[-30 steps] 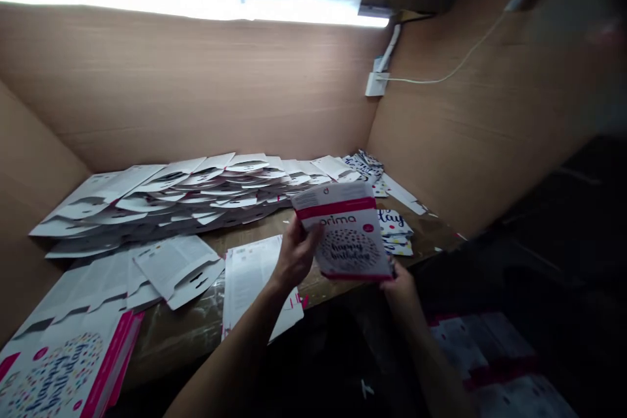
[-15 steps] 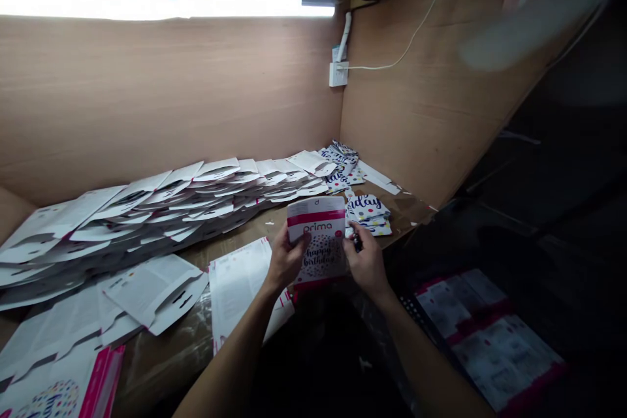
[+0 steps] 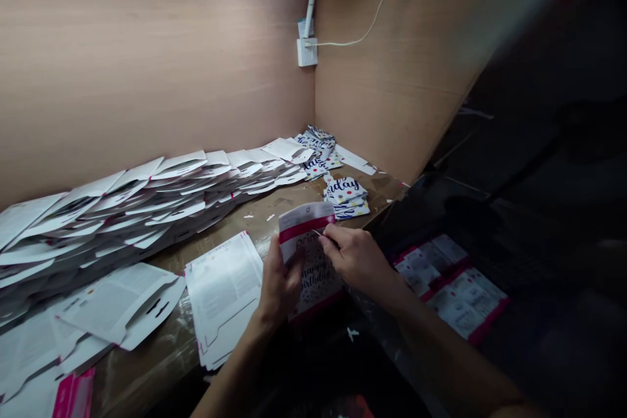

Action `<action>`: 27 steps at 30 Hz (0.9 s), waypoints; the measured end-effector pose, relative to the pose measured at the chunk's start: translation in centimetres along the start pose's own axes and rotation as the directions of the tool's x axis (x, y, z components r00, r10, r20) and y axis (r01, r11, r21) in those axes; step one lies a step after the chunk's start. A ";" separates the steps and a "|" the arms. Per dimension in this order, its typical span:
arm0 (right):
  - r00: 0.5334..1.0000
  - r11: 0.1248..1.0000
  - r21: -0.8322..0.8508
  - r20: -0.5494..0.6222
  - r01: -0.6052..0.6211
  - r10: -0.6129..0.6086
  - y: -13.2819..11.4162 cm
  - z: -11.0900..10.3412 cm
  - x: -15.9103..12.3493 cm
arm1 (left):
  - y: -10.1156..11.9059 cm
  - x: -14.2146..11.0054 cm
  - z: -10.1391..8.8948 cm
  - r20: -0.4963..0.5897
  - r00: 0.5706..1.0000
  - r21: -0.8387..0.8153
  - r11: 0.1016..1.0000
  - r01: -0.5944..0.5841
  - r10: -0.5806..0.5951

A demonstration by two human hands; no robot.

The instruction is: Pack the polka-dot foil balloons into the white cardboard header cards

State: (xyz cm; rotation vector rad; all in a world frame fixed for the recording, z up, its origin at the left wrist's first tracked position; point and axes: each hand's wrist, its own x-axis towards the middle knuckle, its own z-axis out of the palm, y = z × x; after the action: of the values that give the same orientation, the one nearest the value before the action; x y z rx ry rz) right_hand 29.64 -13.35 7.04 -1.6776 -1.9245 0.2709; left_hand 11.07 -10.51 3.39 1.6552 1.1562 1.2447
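My left hand (image 3: pixel 281 281) grips a white and pink cardboard packet (image 3: pixel 316 294) by its left side, thumb across the front. The packet is tilted and its front reads "happy birthday". At its upper right, my right hand (image 3: pixel 350 251) is closed in a pinch, with a thin pale sliver showing at the fingertips over the packet's front. What that sliver belongs to is too small to make out. Just behind the packet lie folded white pieces (image 3: pixel 347 189) with coloured dots and dark "day" lettering. A stack of flat white packets (image 3: pixel 225 294) rests left of my left hand.
Overlapping white packets (image 3: pixel 161 209) run in a long heap along the cardboard back wall (image 3: pixel 157 72). More packets (image 3: pixel 122 307) lie at the front left. More folded dotted pieces (image 3: pixel 318 150) sit in the far corner. Pink-edged packets (image 3: pixel 453 287) are low on the right.
My right hand has moved from the packet's right edge up and across its front, a pale sliver now showing at the fingers. The packet has tilted. The camera view has shifted right and down.
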 end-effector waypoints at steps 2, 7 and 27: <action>0.998 0.998 -0.046 0.042 -0.049 0.051 -0.2 -0.2 -0.8 | -0.1 -0.9 -0.1 0.038 0.999 0.058 0.998 -0.002 0.000; 0.968 0.976 -0.157 0.174 -0.152 0.179 0.5 -0.3 -2.2 | -0.7 -2.9 0.8 0.260 0.966 0.096 0.995 -0.025 -0.001; 0.966 0.973 -0.110 0.142 -0.203 0.218 1.8 -1.1 -4.2 | -0.4 -4.9 0.7 0.353 0.934 0.093 0.995 0.030 -0.062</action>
State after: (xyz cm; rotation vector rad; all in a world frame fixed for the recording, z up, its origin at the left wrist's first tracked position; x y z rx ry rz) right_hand 31.94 -17.22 5.84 -1.9803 -1.8934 0.4076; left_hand 11.11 -15.04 1.45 1.8156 1.0266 0.8285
